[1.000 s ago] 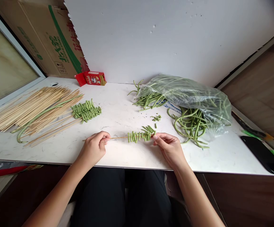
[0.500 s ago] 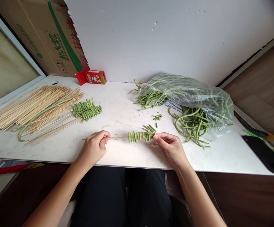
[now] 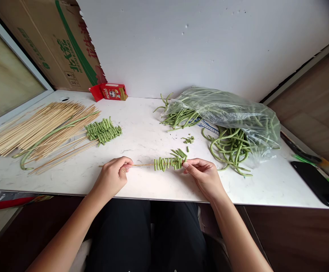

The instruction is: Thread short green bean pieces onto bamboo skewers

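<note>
My left hand (image 3: pixel 115 172) is closed around a thin bamboo skewer (image 3: pixel 141 164), which lies level above the table's front part. Short cut green bean pieces (image 3: pixel 164 163) are threaded crosswise along its right half. At the skewer's right end, my right hand (image 3: pixel 204 175) pinches a green bean piece (image 3: pixel 185 160) between thumb and forefinger; the skewer's tip is hidden there. Just behind, a few loose cut pieces (image 3: pixel 178 153) lie on the table. To the left rest filled bean skewers (image 3: pixel 103 131), side by side, their bare ends pointing left.
A pile of bare skewers (image 3: pixel 48 126) with a long bean (image 3: pixel 51 133) across it is at left. A clear plastic bag (image 3: pixel 224 105) of long beans (image 3: pixel 235 147) lies at right. Behind are a red box (image 3: pixel 115 91) and a carton (image 3: pixel 48 45). A black phone (image 3: pixel 317 183) is at far right.
Almost nothing differs. Both hands keep their hold on the skewer and bean piece, and the view has shifted very slightly.
</note>
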`<state>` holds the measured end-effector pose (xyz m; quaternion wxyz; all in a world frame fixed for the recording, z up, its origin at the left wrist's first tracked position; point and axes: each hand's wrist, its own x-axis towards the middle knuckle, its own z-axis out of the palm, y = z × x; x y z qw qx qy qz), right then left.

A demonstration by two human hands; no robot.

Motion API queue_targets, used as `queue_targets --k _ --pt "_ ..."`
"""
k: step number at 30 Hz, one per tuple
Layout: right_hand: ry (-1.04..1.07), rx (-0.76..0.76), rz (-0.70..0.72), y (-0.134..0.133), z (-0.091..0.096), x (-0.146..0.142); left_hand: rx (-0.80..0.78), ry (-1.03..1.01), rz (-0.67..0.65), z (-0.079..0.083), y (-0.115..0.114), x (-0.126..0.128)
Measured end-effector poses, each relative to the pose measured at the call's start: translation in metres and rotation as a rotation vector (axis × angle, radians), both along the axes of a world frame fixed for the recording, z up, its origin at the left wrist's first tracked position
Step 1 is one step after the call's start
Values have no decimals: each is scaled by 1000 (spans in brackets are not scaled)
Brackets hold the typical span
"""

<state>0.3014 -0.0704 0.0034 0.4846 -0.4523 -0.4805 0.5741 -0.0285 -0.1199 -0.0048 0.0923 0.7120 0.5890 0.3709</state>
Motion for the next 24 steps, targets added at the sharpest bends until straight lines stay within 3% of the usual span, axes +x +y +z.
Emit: queue_targets --k 24 --pt "14 -17 19 -2 3 -2 -11 -4 -12 -2 0 0"
